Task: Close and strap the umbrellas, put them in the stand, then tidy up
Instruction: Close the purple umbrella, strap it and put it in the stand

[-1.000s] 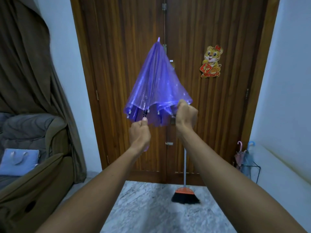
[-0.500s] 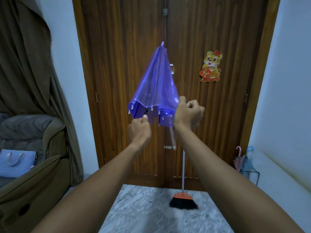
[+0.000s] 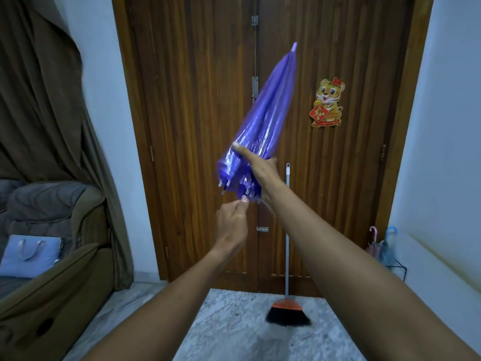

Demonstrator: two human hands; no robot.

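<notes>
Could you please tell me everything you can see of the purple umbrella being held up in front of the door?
The purple umbrella is translucent, glossy plastic, folded into a narrow cone. Its pale tip points up and slightly right; its rib ends, capped in white, hang at the lower left. The right hand wraps around the gathered canopy near its wide end, thumb pressed across the folds. The left hand pinches something at the rib ends from below. No strap can be seen around it.

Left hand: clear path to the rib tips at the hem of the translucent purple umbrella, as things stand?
Probably yes. The left hand sits just below the translucent purple umbrella, its fingertips at the white rib tips. The right hand grips the folded canopy higher up, leaving the hem open.
</notes>
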